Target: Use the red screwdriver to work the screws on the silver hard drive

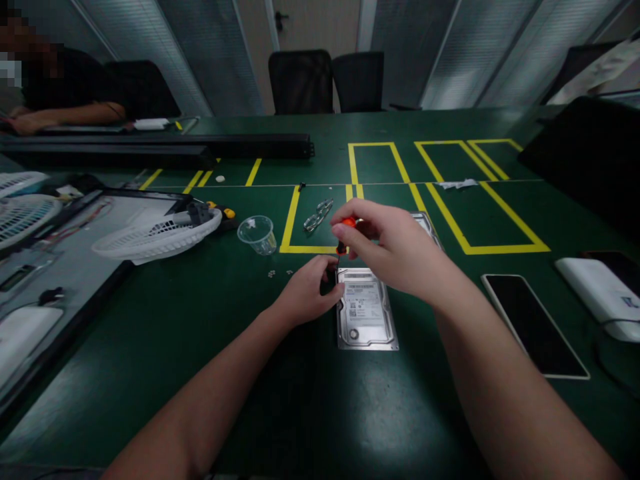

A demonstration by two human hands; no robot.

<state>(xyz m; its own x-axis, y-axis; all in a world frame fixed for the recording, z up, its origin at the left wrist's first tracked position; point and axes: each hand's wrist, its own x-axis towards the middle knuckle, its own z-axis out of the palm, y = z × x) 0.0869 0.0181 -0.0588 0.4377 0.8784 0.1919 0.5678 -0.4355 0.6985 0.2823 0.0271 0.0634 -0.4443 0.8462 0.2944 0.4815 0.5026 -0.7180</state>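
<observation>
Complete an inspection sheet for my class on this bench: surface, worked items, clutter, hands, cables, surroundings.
Surface: green tabletop with yellow tape outlines.
Worked items: hard drive, lying label up; red-and-black screwdriver at its far left corner.
Clutter: clear plastic cup, phone, white plastic grille.
Hands: right hand grips the screwdriver; left hand is at the drive's left edge.
Cables: dark cable beside a white device.
Surroundings: black chairs, door, another person.

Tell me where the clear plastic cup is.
In the head view, the clear plastic cup sits on the dark green table left of centre, between a white plastic grille and the thin-framed eyeglasses.
</observation>
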